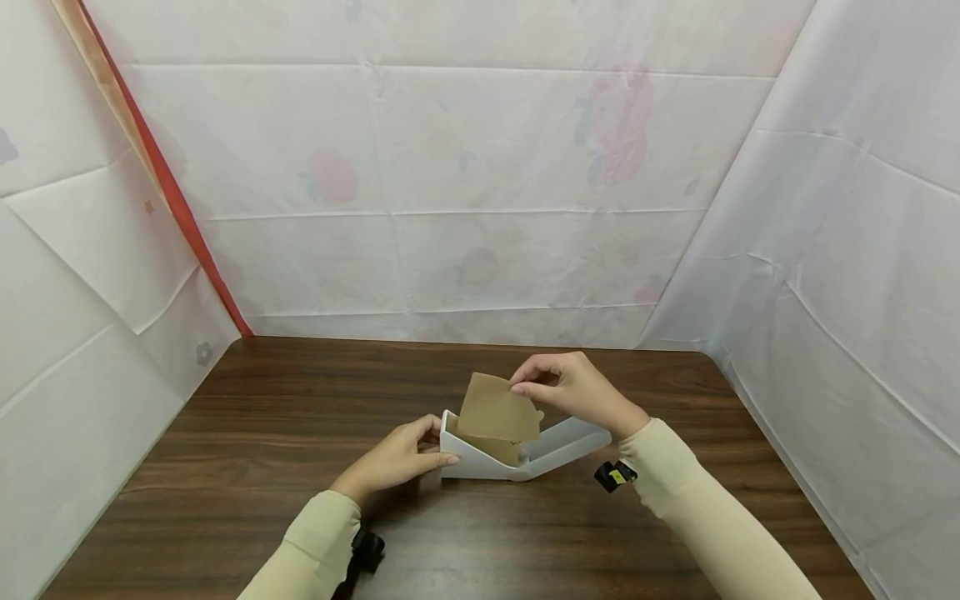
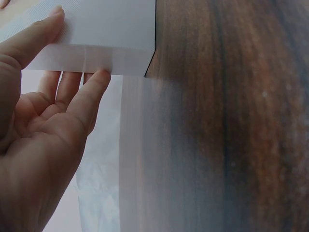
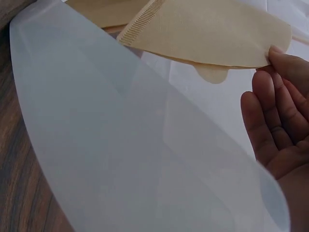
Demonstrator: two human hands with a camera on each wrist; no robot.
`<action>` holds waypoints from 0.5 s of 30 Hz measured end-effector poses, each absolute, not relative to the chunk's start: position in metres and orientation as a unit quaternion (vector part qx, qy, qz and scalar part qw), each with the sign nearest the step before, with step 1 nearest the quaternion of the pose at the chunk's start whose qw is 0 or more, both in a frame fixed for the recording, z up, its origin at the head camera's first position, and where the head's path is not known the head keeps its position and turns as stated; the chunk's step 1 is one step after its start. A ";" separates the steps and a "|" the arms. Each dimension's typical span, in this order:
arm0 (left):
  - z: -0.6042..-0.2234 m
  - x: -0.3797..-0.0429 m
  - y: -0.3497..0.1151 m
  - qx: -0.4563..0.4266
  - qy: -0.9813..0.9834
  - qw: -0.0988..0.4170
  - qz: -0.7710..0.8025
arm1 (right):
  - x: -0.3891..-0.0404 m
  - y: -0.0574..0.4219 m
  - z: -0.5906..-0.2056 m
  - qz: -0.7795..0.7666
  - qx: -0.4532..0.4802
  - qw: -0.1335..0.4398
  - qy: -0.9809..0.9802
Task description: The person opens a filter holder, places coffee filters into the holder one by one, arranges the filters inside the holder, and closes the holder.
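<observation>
My right hand (image 1: pixel 576 390) pinches a brown paper coffee filter (image 1: pixel 497 410) by its upper edge, between thumb and fingertips. In the right wrist view the filter (image 3: pixel 207 34) shows a crimped seam and a small rounded tab. It stands tilted over a white box (image 1: pixel 474 463), overlapping more brown filters (image 1: pixel 501 451) inside. The box's lid (image 1: pixel 567 448) is swung out to the right, below my right hand. My left hand (image 1: pixel 401 457) grips the box's left end, thumb on the near side; the left wrist view shows fingertips against its end wall (image 2: pixel 82 59).
The box rests on a dark wood-grain table (image 1: pixel 315 392). White patterned sheets (image 1: pixel 480 167) hang behind and on both sides, with a red strip (image 1: pixel 172 192) at the back left corner. Small black devices (image 1: pixel 367 550) sit at both wrists.
</observation>
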State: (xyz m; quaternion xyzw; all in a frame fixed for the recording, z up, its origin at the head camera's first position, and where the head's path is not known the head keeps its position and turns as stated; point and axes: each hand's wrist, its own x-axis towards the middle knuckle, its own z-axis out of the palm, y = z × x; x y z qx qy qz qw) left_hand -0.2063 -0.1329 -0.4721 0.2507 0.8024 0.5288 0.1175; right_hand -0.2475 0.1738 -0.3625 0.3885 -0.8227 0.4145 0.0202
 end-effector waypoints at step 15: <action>-0.471 -0.206 -0.133 0.253 0.802 0.119 0.527 | -0.244 0.164 -0.370 0.389 0.411 0.004 -0.824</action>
